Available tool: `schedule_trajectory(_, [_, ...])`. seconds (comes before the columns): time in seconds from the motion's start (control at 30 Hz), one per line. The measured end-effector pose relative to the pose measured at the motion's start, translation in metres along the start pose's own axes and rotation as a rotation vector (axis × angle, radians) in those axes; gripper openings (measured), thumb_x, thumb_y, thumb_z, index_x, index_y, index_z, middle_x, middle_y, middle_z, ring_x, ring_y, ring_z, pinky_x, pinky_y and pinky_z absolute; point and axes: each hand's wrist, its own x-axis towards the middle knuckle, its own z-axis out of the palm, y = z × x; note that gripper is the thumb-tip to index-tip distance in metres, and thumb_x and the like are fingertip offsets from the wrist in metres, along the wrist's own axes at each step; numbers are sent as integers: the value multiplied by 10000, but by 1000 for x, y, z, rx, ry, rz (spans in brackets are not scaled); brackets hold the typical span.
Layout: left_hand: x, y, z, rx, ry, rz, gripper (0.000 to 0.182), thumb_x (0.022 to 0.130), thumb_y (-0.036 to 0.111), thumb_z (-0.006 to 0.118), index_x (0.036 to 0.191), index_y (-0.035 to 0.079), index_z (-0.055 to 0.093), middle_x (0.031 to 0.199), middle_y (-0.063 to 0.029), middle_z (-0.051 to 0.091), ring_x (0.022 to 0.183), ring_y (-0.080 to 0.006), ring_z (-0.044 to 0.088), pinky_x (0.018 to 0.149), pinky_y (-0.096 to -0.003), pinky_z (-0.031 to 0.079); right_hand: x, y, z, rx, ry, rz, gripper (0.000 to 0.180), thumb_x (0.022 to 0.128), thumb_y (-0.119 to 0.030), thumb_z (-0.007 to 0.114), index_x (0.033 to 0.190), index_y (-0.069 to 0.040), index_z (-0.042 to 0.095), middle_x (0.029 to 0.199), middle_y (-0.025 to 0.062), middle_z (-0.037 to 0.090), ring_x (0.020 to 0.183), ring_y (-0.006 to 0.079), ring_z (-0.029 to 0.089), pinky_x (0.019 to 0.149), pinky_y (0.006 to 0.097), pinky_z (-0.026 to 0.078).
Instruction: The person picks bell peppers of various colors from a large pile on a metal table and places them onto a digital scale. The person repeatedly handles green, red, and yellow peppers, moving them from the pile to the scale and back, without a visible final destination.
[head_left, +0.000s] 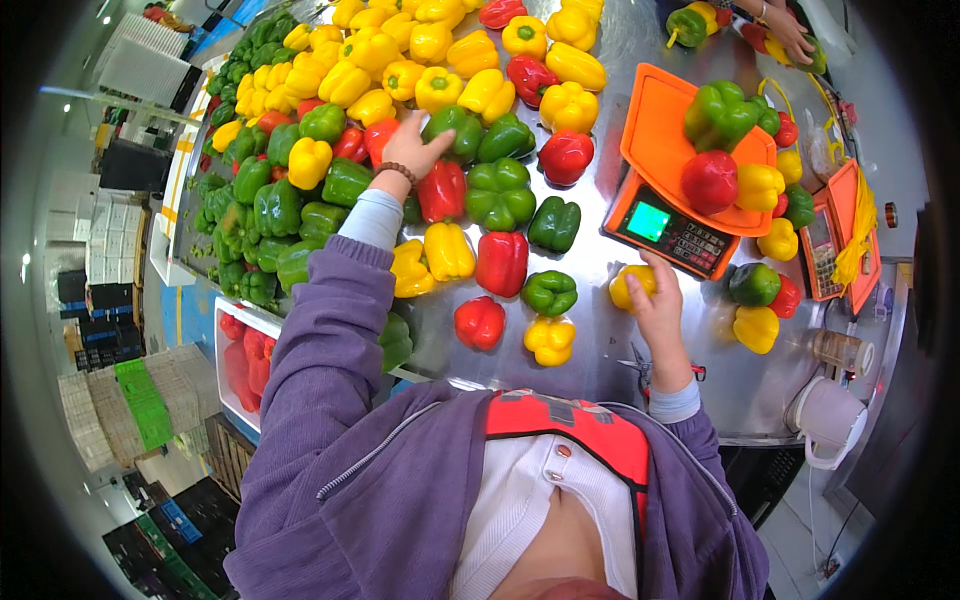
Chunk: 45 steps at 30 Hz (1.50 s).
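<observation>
My left hand (417, 147), with a beaded bracelet at the wrist, reaches into the pepper pile. Its fingers are apart, and the thumb lies over the edge of a green bell pepper (463, 135); whether it presses on it is hard to tell. Below the wrist sits a red bell pepper (442, 192). My right hand (660, 300) grips a small yellow bell pepper (621, 289) low over the steel table (592, 337). Just beyond it stands an orange digital scale (675, 225). On its tilted-looking tray (652, 112) rest a green (720, 116), a red (709, 182) and a yellow bell pepper (759, 187).
Scissors (642, 366) lie partly behind my right wrist. Right of the scale are grouped peppers (754, 328), a second orange scale (825, 247) with yellow ties (862, 232), and a pitcher (829, 412). Another person's hand (786, 31) holds peppers at the far right. A foam box (244, 360) stands left.
</observation>
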Motion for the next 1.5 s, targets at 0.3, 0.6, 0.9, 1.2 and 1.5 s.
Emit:
schedule_trajectory(0.3, [12, 45, -28, -88, -410, 77, 671, 816, 603, 695, 1237, 81, 686, 1034, -188, 720, 965, -336, 701, 862, -417, 557, 0, -9, 8, -159, 74, -58, 316, 837, -181, 736, 1106, -23, 689, 1098, 159, 693, 1033, 345, 639, 924, 416, 498])
schedule_trajectory(0.6, [122, 114, 41, 184, -129, 301, 734, 824, 530, 726, 1383, 82, 565, 1234, -203, 674, 1121, -361, 657, 950, -441, 527, 1, -14, 9, -132, 122, -54, 292, 810, -122, 738, 1081, -25, 688, 1093, 151, 696, 1019, 343, 647, 911, 421, 500])
schedule_trajectory(0.9, [154, 112, 79, 131, -101, 288, 826, 735, 542, 784, 1440, 217, 505, 1371, -167, 570, 1220, -373, 593, 1015, -463, 491, -1, -17, 10, -139, 144, -74, 335, 769, -133, 758, 1085, -53, 679, 1115, 114, 696, 1047, 323, 640, 900, 417, 486])
schedule_trajectory(1.2, [-11, 143, -23, -1245, -506, 397, 885, 799, -18, 795, 1544, 78, 326, 1470, -101, 497, 1314, -227, 531, 1108, -389, 440, 15, -28, -4, -3, 9, -31, 360, 841, -176, 752, 1149, -10, 663, 1148, 155, 684, 1095, 322, 634, 950, 411, 486])
schedule_trajectory(1.5, [-113, 176, -11, -1750, -900, 182, 870, 881, -53, 664, 1609, 97, 212, 1569, -78, 409, 1388, -194, 466, 1130, -365, 405, 55, -106, -7, 1252, -306, 161, 854, 951, -453, 680, 1551, -8, 266, 1464, 152, 472, 1332, 250, 499, 1104, 380, 401])
